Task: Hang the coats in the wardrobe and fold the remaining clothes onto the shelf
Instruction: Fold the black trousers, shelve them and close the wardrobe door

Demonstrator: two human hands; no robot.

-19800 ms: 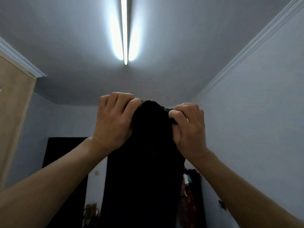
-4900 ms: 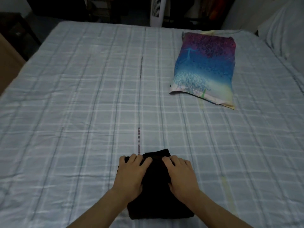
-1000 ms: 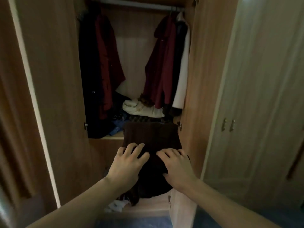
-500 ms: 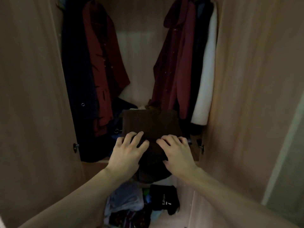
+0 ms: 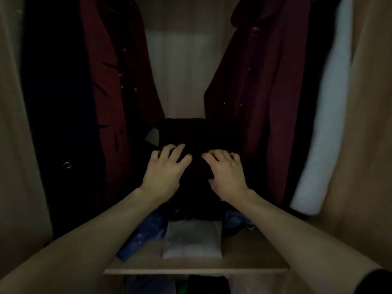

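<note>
A folded dark garment (image 5: 184, 132) lies over the pile of clothes at the middle of the wardrobe shelf (image 5: 244, 257). My left hand (image 5: 165, 170) holds its left part, fingers spread on top and thumb tucked out of sight. On its right part sits my right hand (image 5: 227, 172) in the same hold, thumb against the fabric. Coats hang to both sides: a dark navy coat (image 5: 59, 102) and a red coat (image 5: 114, 81) on the left, another red coat (image 5: 254, 92) on the right.
A white folded item (image 5: 191, 240) and a blue garment (image 5: 144, 234) lie on the shelf in front of the dark one. A white garment (image 5: 324, 124) hangs far right. Wooden side walls (image 5: 364, 145) close in both sides. More clothes (image 5: 207, 285) fill the compartment below.
Both hands have carried the folded dark garment from in front of the wardrobe deeper in, between the hanging coats and over the shelf. The view has closed in on the shelf.
</note>
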